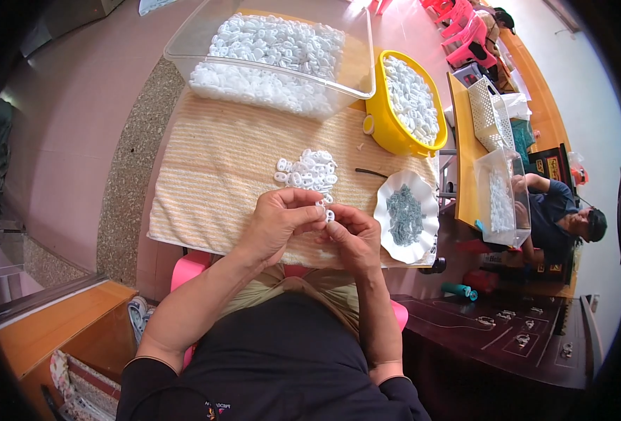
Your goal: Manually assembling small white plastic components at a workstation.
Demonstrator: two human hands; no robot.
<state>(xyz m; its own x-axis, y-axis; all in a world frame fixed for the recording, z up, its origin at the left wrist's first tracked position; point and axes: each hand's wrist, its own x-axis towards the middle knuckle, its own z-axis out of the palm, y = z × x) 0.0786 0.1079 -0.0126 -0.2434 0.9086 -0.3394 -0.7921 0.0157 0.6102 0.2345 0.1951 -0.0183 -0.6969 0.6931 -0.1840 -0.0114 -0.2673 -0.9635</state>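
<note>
Over the near part of a striped towel [212,168], my two hands meet fingertip to fingertip. My left hand [276,221] pinches a small white plastic piece between thumb and forefinger. Closed as well, my right hand [356,237] grips a small white plastic piece [330,215] from the other side. Whether this is one piece or two joined ones I cannot tell. Just beyond my fingers lies a loose pile of similar white pieces [309,168] with holes in them. A white scalloped dish [428,231] holding small grey metallic parts [404,215] stands right of my right hand.
A clear plastic bin [356,81] and a yellow tub [378,112], both full of white pieces, stand at the table's far side. A thin black tool [371,172] lies near the dish. At right, another person [563,217] works beside a clear bin [517,228].
</note>
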